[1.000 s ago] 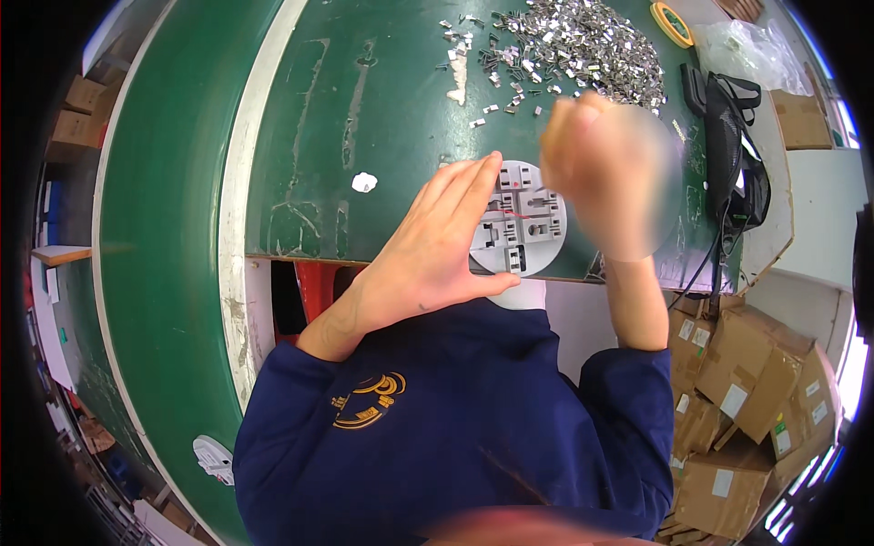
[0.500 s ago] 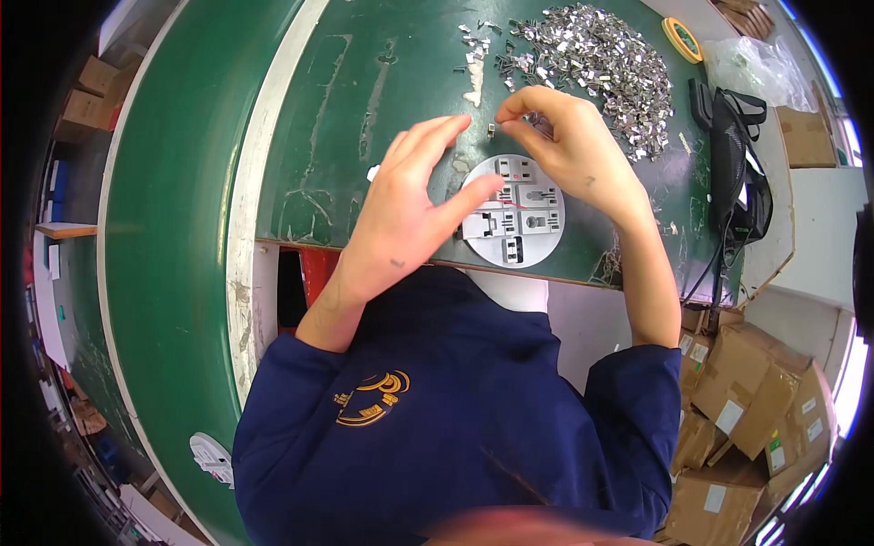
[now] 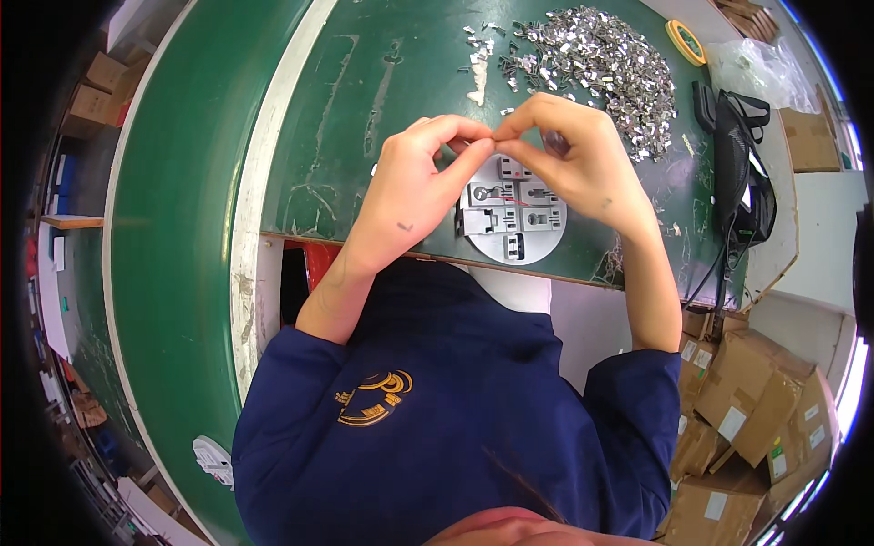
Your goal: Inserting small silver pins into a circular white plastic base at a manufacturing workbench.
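Observation:
The fingertips of my left hand point(image 3: 419, 187) and my right hand point(image 3: 583, 164) meet in a pinch above the far side of a round light-grey plastic base point(image 3: 539, 244). Whatever lies between them is too small and covered to make out. Grey socket-like blocks with slots and metal contacts sit on the base, and a thin red wire point(image 3: 517, 201) crosses its middle. My hands hide its far edge partly. Beyond my right hand lies a heap of small shiny metal pieces point(image 3: 605, 59).
A yellow tape roll point(image 3: 685, 43), a clear plastic bag point(image 3: 760, 73) and a black mesh bag point(image 3: 742, 173) lie on the right. Cardboard boxes point(image 3: 751, 391) are stacked at lower right. A white part point(image 3: 213, 460) rests on the green surface at lower left.
My left hand has moved right and its fingers have closed, meeting my right hand's fingertips. The small piece seen near my right fingertips is now hidden.

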Motion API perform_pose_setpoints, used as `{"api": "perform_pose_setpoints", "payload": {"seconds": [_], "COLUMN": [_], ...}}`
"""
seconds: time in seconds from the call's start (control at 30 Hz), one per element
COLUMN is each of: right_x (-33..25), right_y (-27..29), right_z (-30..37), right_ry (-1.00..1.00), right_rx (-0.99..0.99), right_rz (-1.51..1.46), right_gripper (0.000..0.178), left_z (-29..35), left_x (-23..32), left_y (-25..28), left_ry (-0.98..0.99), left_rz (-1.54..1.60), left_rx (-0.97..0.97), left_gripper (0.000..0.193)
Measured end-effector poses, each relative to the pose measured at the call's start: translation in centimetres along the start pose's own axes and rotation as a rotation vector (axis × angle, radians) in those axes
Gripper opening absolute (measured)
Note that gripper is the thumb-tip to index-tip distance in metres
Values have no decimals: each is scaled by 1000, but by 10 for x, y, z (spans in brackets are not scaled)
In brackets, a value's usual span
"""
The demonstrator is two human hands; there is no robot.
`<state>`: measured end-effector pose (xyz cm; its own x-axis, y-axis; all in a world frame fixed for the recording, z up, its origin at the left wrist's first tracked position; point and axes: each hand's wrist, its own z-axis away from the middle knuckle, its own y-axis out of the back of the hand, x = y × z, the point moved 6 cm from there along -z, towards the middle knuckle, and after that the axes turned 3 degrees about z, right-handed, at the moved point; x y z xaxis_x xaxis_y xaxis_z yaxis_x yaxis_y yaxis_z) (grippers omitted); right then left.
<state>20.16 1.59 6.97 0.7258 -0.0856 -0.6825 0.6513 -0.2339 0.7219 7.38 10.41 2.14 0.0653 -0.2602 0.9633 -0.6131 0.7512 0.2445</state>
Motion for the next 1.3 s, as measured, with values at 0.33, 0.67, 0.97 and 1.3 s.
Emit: {"api": "perform_pose_setpoints", "payload": {"seconds": [0.33,0.67,0.97,1.3], "right_x": [-16,-11,-12,-10], "right_y": [12,6,-15,-21], "right_z": [42,82,92,88], "right_ry": [3,4,262,250], "right_rx": [208,339,525,506], "right_rz": [-159,30,363,356], "right_gripper": [14,17,20,19], "left_z": [13,30,28,27], "left_x": [24,22,14,12], "left_y": [-7,-28,-32,-33], "left_ry": [-382,-379,-411,-401], "left_rz": [175,-152,-187,-178], "left_rx": [14,-63,-83,-95], "left_gripper": [11,18,13,13]}}
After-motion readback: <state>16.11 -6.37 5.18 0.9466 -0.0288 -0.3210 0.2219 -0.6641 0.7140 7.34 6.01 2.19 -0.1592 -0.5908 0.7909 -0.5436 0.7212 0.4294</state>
